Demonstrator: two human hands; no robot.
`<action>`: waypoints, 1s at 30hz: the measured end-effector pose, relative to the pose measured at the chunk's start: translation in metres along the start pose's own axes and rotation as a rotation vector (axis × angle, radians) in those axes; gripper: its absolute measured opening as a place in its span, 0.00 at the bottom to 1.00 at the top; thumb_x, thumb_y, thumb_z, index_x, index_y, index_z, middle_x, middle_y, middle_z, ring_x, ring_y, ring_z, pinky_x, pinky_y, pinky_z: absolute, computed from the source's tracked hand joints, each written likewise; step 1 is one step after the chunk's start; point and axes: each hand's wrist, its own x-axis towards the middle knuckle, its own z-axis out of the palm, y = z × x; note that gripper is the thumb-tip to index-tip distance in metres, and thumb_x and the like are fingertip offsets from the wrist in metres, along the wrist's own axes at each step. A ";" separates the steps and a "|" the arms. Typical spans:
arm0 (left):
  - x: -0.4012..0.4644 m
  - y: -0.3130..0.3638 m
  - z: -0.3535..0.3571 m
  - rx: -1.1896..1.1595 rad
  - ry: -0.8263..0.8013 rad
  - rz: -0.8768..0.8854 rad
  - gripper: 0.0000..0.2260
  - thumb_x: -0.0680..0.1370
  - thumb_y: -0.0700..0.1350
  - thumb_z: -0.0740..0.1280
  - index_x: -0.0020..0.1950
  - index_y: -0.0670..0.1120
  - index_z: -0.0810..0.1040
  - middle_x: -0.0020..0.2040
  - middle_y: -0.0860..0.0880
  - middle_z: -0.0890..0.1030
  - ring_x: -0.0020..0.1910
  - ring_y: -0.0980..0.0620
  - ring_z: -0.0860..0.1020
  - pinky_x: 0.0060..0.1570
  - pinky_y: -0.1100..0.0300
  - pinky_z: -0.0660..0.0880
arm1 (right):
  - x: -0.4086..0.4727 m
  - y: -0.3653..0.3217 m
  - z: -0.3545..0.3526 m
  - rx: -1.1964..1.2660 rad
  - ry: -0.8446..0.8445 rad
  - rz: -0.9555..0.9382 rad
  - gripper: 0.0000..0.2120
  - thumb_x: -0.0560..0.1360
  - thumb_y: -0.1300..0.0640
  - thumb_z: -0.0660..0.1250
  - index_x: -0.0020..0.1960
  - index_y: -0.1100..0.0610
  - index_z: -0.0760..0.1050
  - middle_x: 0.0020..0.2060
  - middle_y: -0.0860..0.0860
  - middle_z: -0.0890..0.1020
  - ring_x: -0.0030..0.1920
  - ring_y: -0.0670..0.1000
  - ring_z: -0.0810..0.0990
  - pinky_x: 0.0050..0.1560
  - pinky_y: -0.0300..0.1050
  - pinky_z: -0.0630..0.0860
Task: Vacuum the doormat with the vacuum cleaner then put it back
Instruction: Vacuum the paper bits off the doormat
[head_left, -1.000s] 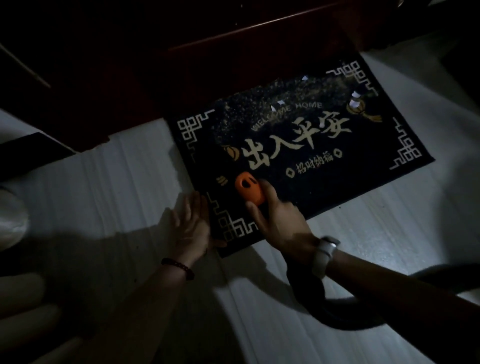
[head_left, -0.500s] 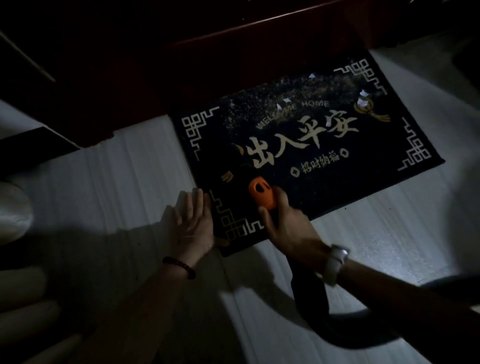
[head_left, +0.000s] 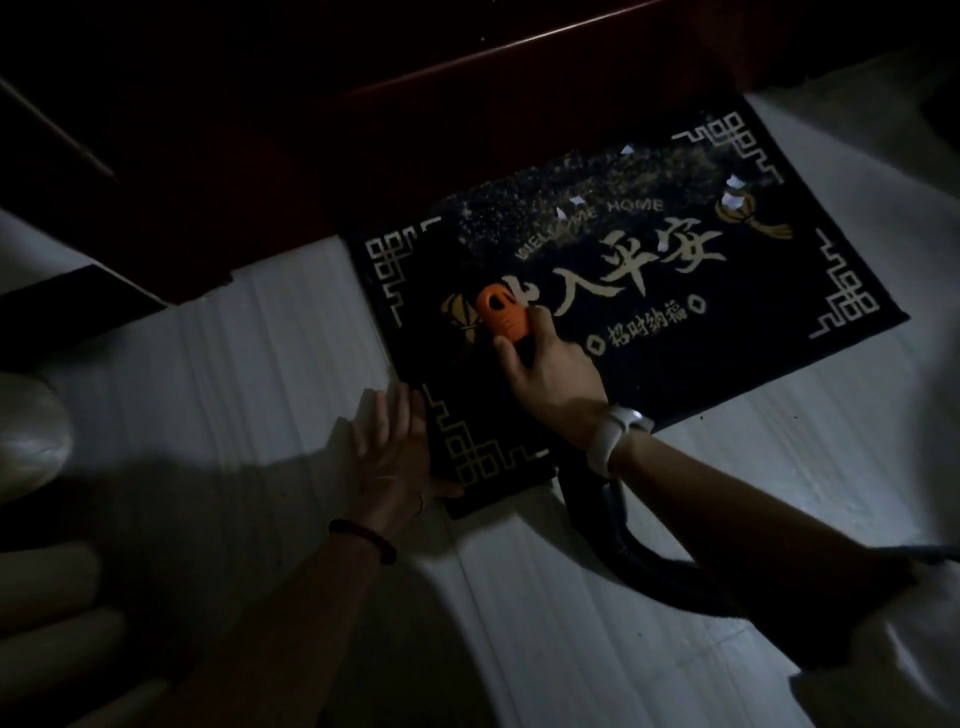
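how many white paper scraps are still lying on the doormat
5 show on the doormat: one near the far edge, two by the lantern print, two around the WELCOME lettering. The dim light and the scattered dust may hide more.

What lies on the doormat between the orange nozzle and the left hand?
In the head view, only dark mat with its gold fret border lies between the orange nozzle and the left hand; no debris visible.

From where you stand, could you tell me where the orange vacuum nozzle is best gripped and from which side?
Grip the orange vacuum nozzle by its near end, coming from the hose side, as the right hand does. Its tip lies on the doormat, so that end must stay free. The ridged orange shell probably helps against slipping.
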 end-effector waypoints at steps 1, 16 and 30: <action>0.001 0.000 0.000 -0.022 -0.010 -0.007 0.57 0.65 0.60 0.74 0.75 0.46 0.34 0.76 0.49 0.33 0.74 0.45 0.32 0.71 0.39 0.39 | -0.005 0.003 0.000 0.020 -0.005 0.013 0.24 0.78 0.43 0.56 0.69 0.53 0.59 0.40 0.53 0.78 0.38 0.58 0.80 0.37 0.50 0.77; -0.002 0.004 0.000 -0.010 -0.012 0.005 0.56 0.66 0.58 0.74 0.75 0.43 0.34 0.76 0.46 0.34 0.74 0.43 0.33 0.71 0.39 0.40 | -0.009 0.009 -0.002 0.314 -0.183 0.152 0.18 0.77 0.40 0.55 0.50 0.55 0.69 0.34 0.49 0.75 0.32 0.52 0.76 0.32 0.44 0.71; -0.001 0.004 0.000 0.051 0.010 0.007 0.56 0.66 0.60 0.72 0.75 0.43 0.35 0.76 0.45 0.36 0.74 0.42 0.35 0.71 0.38 0.43 | 0.026 -0.005 -0.013 0.215 0.014 0.098 0.20 0.77 0.40 0.57 0.51 0.57 0.68 0.32 0.48 0.72 0.29 0.49 0.73 0.28 0.43 0.69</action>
